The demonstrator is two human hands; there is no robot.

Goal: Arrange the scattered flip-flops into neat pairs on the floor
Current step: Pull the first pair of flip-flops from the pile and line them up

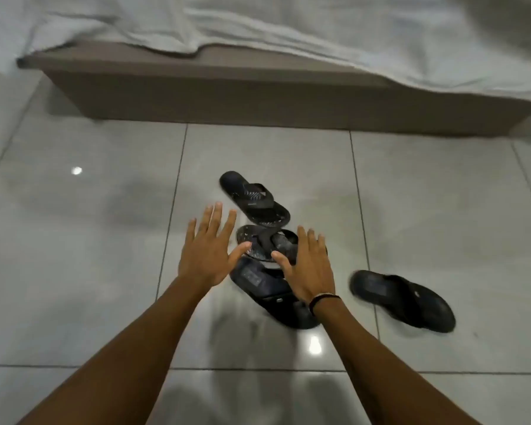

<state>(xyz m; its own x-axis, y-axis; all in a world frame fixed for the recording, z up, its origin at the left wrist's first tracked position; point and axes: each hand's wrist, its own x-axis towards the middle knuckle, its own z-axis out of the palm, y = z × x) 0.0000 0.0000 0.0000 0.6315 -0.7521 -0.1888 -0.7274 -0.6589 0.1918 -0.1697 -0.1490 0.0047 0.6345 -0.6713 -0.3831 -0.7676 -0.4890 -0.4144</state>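
Several black flip-flops lie scattered on the glossy grey tile floor (105, 271). The farthest flip-flop (253, 199) has a patterned strap and lies at a slant. Just nearer, a patterned flip-flop (270, 242) sits between my hands, partly over a plain dark flip-flop (267, 289) that runs under my right wrist. A second plain flip-flop (403, 300) lies apart at the right. My left hand (209, 250) hovers with fingers spread, left of the middle flip-flop. My right hand (307, 265) is spread over the pile, palm down, holding nothing.
A brown bed base (215, 93) runs across the far side of the floor, with a rumpled white sheet (319, 26) hanging over its edge. Open tiles lie left of the flip-flops and toward me. Ceiling lights reflect as bright spots on the tiles.
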